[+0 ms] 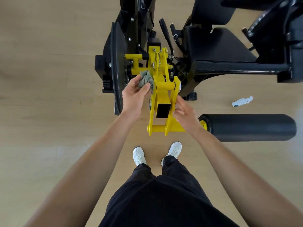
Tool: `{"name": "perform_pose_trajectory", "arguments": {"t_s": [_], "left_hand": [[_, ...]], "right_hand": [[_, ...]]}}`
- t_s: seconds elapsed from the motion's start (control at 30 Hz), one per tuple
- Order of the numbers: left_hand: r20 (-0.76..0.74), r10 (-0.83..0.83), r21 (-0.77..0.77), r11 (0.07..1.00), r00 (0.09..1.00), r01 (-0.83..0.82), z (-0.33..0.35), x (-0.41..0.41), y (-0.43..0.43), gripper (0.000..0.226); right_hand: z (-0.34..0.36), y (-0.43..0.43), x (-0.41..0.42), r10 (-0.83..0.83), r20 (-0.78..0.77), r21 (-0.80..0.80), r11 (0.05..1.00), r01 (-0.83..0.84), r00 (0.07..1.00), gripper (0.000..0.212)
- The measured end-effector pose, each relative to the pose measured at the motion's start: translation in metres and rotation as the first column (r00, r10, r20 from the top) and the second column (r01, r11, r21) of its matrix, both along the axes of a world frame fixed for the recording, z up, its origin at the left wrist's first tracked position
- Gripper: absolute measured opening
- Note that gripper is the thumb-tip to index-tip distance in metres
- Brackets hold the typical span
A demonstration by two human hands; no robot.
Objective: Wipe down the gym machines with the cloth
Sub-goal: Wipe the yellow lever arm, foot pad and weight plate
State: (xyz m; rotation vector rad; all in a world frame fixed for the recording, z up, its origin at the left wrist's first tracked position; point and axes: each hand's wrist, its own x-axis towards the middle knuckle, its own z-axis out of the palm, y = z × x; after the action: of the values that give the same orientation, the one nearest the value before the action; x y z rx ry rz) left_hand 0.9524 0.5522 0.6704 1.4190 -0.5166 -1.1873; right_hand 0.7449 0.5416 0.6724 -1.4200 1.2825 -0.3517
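Observation:
A black gym machine with a yellow lever arm (161, 89) stands in front of me. My left hand (135, 97) holds a crumpled grey-green cloth (146, 78) against the left side of the yellow arm. On the arm's right side, my right hand (184, 113) touches the yellow bracket with relaxed fingers, near a silver bolt head. A black rectangular end cap (163, 110) faces up between my hands.
A black foam roller pad (249, 127) sticks out to the right. The black seat (218, 43) and frame lie at the upper right. A white spray bottle (242, 101) lies on the wooden floor. A black curved plate (116, 69) stands on the left. My white shoes are below.

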Motion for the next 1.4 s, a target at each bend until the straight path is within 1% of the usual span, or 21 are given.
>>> {"name": "perform_pose_trajectory", "arguments": {"t_s": [0.07,0.13,0.2,0.3,0.43,0.5,0.6,0.67,0.8,0.87,0.97,1.0,1.07,1.13,1.2,1.23,1.3,1.37,1.4], "left_hand": [[0.111,-0.026,0.014,1.0,0.993,0.024,0.0,0.003,-0.008,0.045],[0.244,-0.068,0.059,0.997,0.967,0.055,-0.006,0.004,-0.009,0.041],[0.306,-0.109,0.109,0.991,0.946,0.079,-0.018,0.003,-0.001,0.034],[0.294,-0.165,0.194,0.975,0.941,0.11,-0.048,-0.004,0.025,0.029],[0.29,-0.18,0.334,0.939,0.94,0.077,-0.085,-0.016,0.054,0.031],[0.307,-0.254,0.409,0.906,0.917,0.114,-0.1,-0.022,0.064,0.029],[0.321,-0.344,0.501,0.852,0.882,0.15,-0.117,-0.032,0.083,0.033],[0.332,-0.376,0.546,0.825,0.865,0.148,-0.127,-0.039,0.094,0.03],[0.327,-0.378,0.593,0.796,0.866,0.123,-0.137,-0.05,0.1,0.023],[0.329,-0.405,0.626,0.769,0.853,0.124,-0.14,-0.051,0.101,0.02],[0.24,-0.465,0.695,0.695,0.852,0.183,-0.145,-0.051,0.109,0.019],[0.203,-0.472,0.706,0.677,0.858,0.205,-0.145,-0.052,0.113,0.02],[0.176,-0.471,0.703,0.675,0.864,0.225,-0.144,-0.055,0.122,0.022],[0.186,-0.457,0.679,0.699,0.87,0.223,-0.14,-0.058,0.128,0.021],[0.197,-0.436,0.646,0.732,0.878,0.218,-0.134,-0.061,0.131,0.023],[0.205,-0.439,0.629,0.744,0.875,0.226,-0.13,-0.062,0.132,0.026],[0.218,-0.485,0.586,0.759,0.847,0.284,-0.118,-0.067,0.134,0.032],[0.216,-0.543,0.524,0.766,0.811,0.373,-0.107,-0.076,0.135,0.039],[0.208,-0.563,0.496,0.765,0.8,0.41,-0.102,-0.081,0.135,0.042]], "right_hand": [[-0.002,0.001,-0.001,-0.007,0.005,0.002,1.0,0.007,1.0,0.065],[-0.006,0.001,-0.001,-0.009,0.003,0.0,1.0,0.009,1.0,0.064],[-0.012,0.002,-0.002,-0.02,0.015,-0.004,1.0,0.02,1.0,0.064],[-0.021,0.003,-0.005,-0.044,0.004,-0.001,0.999,0.044,0.999,0.065],[-0.029,0.003,-0.008,-0.039,-0.07,-0.037,0.999,0.036,0.997,0.07],[-0.032,0.002,-0.01,-0.024,-0.066,-0.042,0.999,0.022,0.998,0.07],[-0.036,0.003,-0.012,-0.011,-0.061,-0.045,0.999,0.008,0.998,0.07],[-0.037,0.004,-0.012,-0.003,-0.062,-0.052,0.999,0.0,0.998,0.072],[-0.04,0.005,-0.015,0.012,-0.055,-0.063,0.998,-0.015,0.998,0.076],[-0.043,0.009,-0.018,0.009,-0.067,-0.071,0.997,-0.014,0.998,0.076],[-0.054,0.028,-0.028,-0.003,-0.133,-0.063,0.998,-0.005,0.991,0.071],[-0.06,0.038,-0.032,-0.008,-0.15,-0.036,0.999,0.003,0.989,0.069],[-0.075,0.062,-0.04,-0.027,-0.185,0.05,0.998,0.037,0.982,0.064],[-0.09,0.087,-0.045,-0.04,-0.226,0.147,0.986,0.074,0.973,0.056],[-0.1,0.107,-0.044,-0.072,-0.22,0.256,0.958,0.129,0.973,0.048],[-0.103,0.115,-0.041,-0.115,-0.184,0.321,0.932,0.17,0.976,0.047],[-0.102,0.122,-0.033,-0.251,-0.06,0.465,0.849,0.25,0.966,0.048],[-0.099,0.122,-0.026,-0.383,0.082,0.577,0.771,0.269,0.92,0.044],[-0.097,0.12,-0.025,-0.424,0.141,0.6,0.755,0.264,0.894,0.037]]}}
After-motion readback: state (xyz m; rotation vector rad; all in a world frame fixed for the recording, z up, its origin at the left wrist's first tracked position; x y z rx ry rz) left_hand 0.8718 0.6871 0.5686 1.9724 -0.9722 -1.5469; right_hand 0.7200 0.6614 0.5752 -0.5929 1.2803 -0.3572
